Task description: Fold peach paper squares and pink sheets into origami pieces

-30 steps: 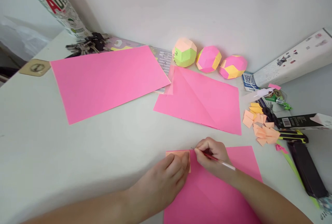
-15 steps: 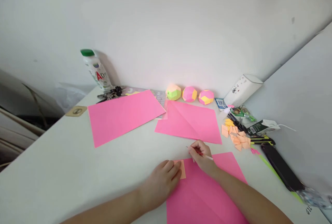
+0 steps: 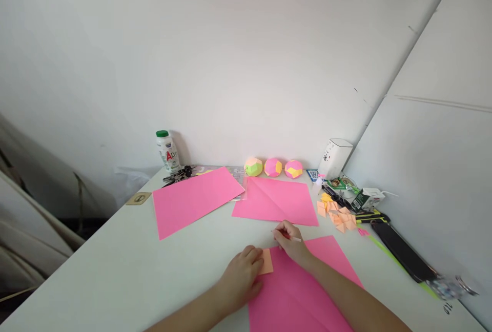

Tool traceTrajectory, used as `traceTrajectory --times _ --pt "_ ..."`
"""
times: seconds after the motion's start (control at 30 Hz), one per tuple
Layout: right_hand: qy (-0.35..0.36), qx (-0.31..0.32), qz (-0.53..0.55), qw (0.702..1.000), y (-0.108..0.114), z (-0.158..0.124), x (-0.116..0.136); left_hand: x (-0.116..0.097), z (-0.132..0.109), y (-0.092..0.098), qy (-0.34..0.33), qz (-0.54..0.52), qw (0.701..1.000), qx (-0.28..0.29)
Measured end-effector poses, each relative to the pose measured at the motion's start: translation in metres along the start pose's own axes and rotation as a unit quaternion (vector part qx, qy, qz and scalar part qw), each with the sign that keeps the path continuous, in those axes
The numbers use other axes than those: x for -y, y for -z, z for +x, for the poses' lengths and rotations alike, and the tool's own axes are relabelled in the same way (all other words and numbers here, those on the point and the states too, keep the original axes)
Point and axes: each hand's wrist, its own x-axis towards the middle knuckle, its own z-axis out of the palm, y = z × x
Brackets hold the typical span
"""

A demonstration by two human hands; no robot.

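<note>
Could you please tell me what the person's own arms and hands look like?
The left grip and right grip are bare hands without gloves. The left forearm and right forearm are uncovered to the picture's edge: no sleeve, watch or bracelet shows. Finer details are too small to tell.

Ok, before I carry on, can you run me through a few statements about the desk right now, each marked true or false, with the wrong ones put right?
1. The left hand has its fingers on a peach paper square. True.
2. The right hand holds scissors. False: it holds a slim red-and-white tool.
3. Three faceted paper balls stand in a row by the wall. True.
4. The bottle has a red cap. False: its cap is green.
5. A bunch of keys lies near the bottle. True.
</note>
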Motion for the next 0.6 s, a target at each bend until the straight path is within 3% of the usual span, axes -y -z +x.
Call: traceTrajectory --times 0.37,0.6 --pt "0.019 -0.021 -0.01 1.0 -0.006 -0.002 0.006 0.0 -0.002 -0.008 -0.003 0.007 0.999 -0.035" --pt "0.027 0.01 0.0 1.0 -0.002 0.0 0.0 0.004 -0.002 -0.017 -0.076 0.05 0.989 -0.12"
